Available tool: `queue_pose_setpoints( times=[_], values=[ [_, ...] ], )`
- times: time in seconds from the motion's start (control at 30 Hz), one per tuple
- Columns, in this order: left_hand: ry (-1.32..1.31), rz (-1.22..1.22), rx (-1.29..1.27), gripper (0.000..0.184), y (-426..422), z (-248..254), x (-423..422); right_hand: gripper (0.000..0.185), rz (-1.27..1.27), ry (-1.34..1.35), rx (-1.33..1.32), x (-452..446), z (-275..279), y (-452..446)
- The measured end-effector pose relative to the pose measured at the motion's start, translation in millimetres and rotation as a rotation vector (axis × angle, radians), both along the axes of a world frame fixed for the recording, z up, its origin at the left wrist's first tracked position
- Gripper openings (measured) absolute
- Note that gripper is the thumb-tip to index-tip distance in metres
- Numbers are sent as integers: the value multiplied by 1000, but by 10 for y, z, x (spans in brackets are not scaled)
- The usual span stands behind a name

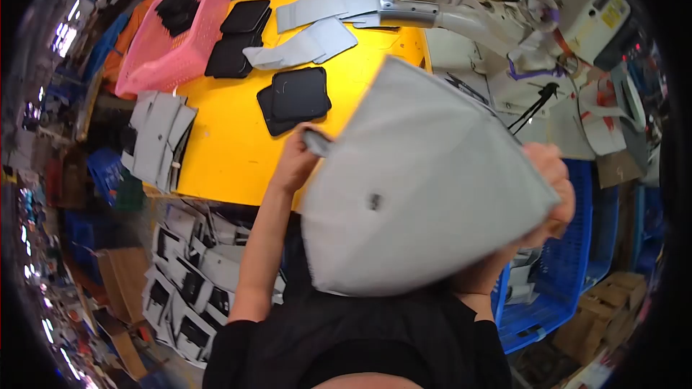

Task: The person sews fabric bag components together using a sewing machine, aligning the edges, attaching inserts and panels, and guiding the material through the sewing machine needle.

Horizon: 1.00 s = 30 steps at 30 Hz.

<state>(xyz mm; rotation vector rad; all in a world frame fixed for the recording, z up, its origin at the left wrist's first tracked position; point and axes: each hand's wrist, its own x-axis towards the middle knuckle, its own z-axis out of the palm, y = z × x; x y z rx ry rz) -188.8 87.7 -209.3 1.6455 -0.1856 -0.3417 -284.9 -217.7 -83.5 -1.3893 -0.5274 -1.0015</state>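
A large grey bag-like piece (418, 180) of smooth sheet material hangs in front of my body, tilted, with a small dark spot near its middle. My right hand (553, 184) is closed around its right-hand edge. At the opposite side my left hand (295, 160) pinches a short curled grey flap or strap (316, 142) next to the piece; whether the two are joined is hidden. Just beyond my left hand, two black padded pieces (299, 94) lie stacked on the yellow table (223, 151).
Grey strips (317, 39) and more black pieces (238, 39) lie by a pink basket (137, 75). A sewing machine arm (447, 13) stands at the back right. Grey pieces (158, 137) overhang the table's left edge. Below are a heap of grey parts (187, 274) and a blue crate (566, 274).
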Motion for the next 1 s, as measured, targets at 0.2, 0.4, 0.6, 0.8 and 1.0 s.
queue_pose_setpoints(
  times=[0.2, 0.4, 0.6, 0.8, 1.0],
  values=[
    [-105, -325, 73, 22, -603, -221, 484, 43, -147, 63, 264, -353, 348, -575],
    [-732, 47, 584, 25, -1057, -595, 927, 44, 176, -112, 316, -703, 36, -1139],
    [-662, -322, 864, 30, -981, -357, 819, 43, 263, -64, 125, -636, 56, -1087],
    [-825, -415, 773, 23, -221, -296, -188, 41, 231, 1, 119, -607, -20, -1091],
    [85, -1164, 1186, 19, 603, 702, -974, 38, 524, -166, 180, -93, 10, -712]
  ],
)
